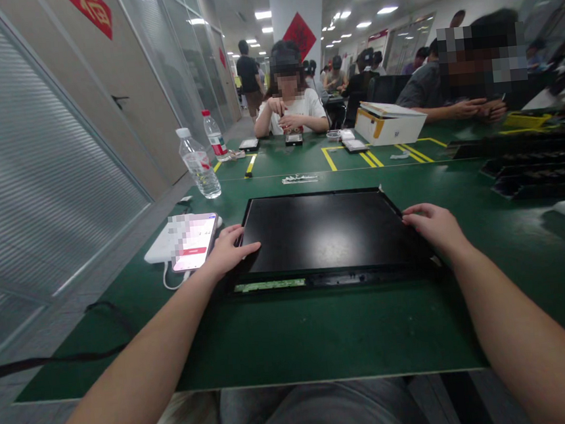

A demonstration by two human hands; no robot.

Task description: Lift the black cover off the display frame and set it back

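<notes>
Black and glossy, the flat panel (328, 234) lies face up on the green table (323, 340), square in front of the person, with a thin strip of green circuit board (269, 284) showing along its near edge. The left hand (226, 250) rests on the panel's left edge, fingers loosely curled, thumb stretched along the near corner; it touches the edge but I cannot tell whether it truly grips. The right hand (435, 225) lies on the right edge, knuckles up, fingers bent over the rim. Both forearms reach in from the near side, spread wide.

As for containers: a white cardboard box (388, 123) stands farther down the table, its flap partly up, contents hidden. Two clear plastic bottles stand at the left, the nearer bottle (200, 166) nearly empty, the farther red-labelled bottle (215, 137) behind it. Dark trays (540, 166) are stacked at the right; what they hold is too dim to tell.

Just beside the left hand a phone (195, 241) lies lit on a white power bank (164, 245). Other people sit across the table, hands at their own work.
</notes>
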